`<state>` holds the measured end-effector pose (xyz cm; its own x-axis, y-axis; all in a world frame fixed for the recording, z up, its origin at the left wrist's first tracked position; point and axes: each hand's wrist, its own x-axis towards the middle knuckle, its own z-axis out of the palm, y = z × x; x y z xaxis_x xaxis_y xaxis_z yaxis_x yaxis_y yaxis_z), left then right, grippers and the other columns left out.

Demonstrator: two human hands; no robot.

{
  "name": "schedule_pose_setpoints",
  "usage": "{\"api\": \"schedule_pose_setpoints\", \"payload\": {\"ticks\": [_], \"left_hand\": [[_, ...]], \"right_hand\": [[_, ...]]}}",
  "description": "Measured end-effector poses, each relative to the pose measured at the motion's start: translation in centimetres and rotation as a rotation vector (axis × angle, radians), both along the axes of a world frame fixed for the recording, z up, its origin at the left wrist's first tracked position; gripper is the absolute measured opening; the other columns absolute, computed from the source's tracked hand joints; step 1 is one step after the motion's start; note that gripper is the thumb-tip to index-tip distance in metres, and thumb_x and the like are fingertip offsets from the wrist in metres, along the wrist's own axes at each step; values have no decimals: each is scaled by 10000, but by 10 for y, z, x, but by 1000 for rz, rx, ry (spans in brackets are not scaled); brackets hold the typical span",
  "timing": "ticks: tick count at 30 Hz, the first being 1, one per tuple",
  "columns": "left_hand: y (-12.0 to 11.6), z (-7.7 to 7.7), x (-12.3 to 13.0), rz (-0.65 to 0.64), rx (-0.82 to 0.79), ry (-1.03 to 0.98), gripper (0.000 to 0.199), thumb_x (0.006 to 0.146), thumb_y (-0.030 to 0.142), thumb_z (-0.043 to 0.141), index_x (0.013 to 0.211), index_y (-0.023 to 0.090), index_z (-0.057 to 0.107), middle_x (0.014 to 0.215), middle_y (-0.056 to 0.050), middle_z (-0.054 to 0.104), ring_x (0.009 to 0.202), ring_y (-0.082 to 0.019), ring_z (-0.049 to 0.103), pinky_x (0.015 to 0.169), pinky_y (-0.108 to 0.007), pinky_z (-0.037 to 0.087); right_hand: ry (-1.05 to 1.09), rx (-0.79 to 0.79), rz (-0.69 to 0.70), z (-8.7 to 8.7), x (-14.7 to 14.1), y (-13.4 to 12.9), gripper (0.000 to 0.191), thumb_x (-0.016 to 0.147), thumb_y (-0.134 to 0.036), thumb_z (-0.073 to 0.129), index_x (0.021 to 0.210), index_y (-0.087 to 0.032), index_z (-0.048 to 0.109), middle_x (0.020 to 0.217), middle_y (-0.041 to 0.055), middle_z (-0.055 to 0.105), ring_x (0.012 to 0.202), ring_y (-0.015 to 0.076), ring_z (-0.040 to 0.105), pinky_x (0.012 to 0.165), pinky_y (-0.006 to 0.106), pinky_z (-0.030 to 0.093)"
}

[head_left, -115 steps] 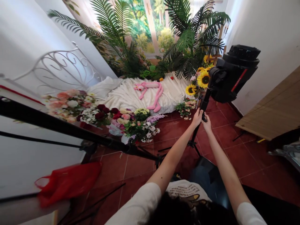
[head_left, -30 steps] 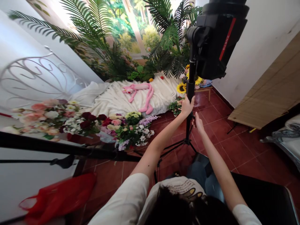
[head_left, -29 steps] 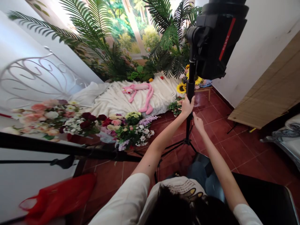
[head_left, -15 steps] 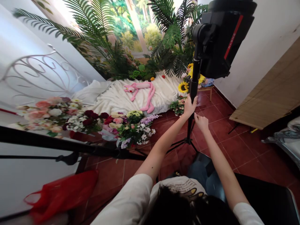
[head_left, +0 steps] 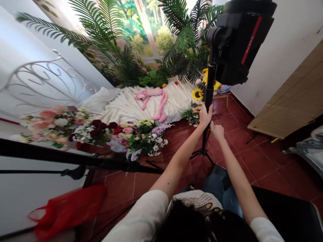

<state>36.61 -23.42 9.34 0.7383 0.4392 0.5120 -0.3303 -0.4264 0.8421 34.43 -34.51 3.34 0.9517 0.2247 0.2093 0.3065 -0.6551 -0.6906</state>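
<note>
A black light stand (head_left: 209, 84) rises in front of me, its tripod legs on the red tiled floor. At its top is a large black studio light (head_left: 244, 43) with a red stripe. My left hand (head_left: 205, 115) is wrapped round the pole just below a collar. Slightly lower and to the right, my right hand (head_left: 217, 130) is closed at the pole, its fingers curled in; what they grip there is too small to make out.
Flower bunches (head_left: 145, 137) line the front of a white draped blanket (head_left: 121, 101) with a pink plush toy (head_left: 161, 104). A black pole (head_left: 75, 156) crosses the left. A red bag (head_left: 68, 208) lies lower left, a wooden board (head_left: 290, 97) leans right.
Both hands stay at the pole and have shifted very slightly. My left forearm has moved a little to the right. The black pole on the left sits slightly lower in view.
</note>
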Motion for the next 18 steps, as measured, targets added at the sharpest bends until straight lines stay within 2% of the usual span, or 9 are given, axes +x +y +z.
{"api": "schedule_pose_setpoints", "payload": {"ticks": [3, 6, 12, 16, 18], "left_hand": [[1, -1, 0, -13, 4, -3, 424, 954, 509, 458, 1244, 205, 511, 788, -32, 683, 679, -159, 665, 679, -280, 504], [1, -2, 1, -19, 3, -14, 429, 955, 518, 448, 1242, 204, 510, 782, -30, 674, 680, -157, 663, 679, -279, 503], [1, 1, -1, -23, -9, -5, 406, 953, 509, 464, 1226, 213, 521, 757, -12, 665, 656, -150, 652, 675, -279, 504], [-1, 6, -7, -45, -32, 13, 414, 956, 502, 464, 1237, 206, 525, 773, -24, 682, 694, -149, 663, 729, -290, 524], [-1, 6, -13, -74, -64, 23, 444, 959, 507, 450, 1278, 204, 509, 875, -55, 709, 792, -157, 684, 800, -311, 537]], "right_hand": [[42, -58, 70, 4, -2, -2, 695, 1022, -454, 269, 425, -229, 545, 434, 87, 548, 609, 225, 658, 770, 349, 494], [121, 19, 155, 11, -7, -4, 773, 1029, -490, 136, 376, -255, 477, 358, 55, 469, 497, 191, 595, 788, 335, 499], [179, 103, 177, 17, -13, -3, 791, 1003, -579, 109, 342, -275, 418, 341, 45, 454, 468, 175, 568, 830, 335, 498], [242, 187, 154, 11, -12, 0, 788, 959, -687, 107, 375, -265, 427, 356, 39, 478, 457, 168, 562, 724, 313, 504], [292, 248, 155, 8, -12, 2, 781, 925, -746, 112, 401, -257, 424, 362, 34, 491, 418, 157, 534, 627, 291, 484]]}}
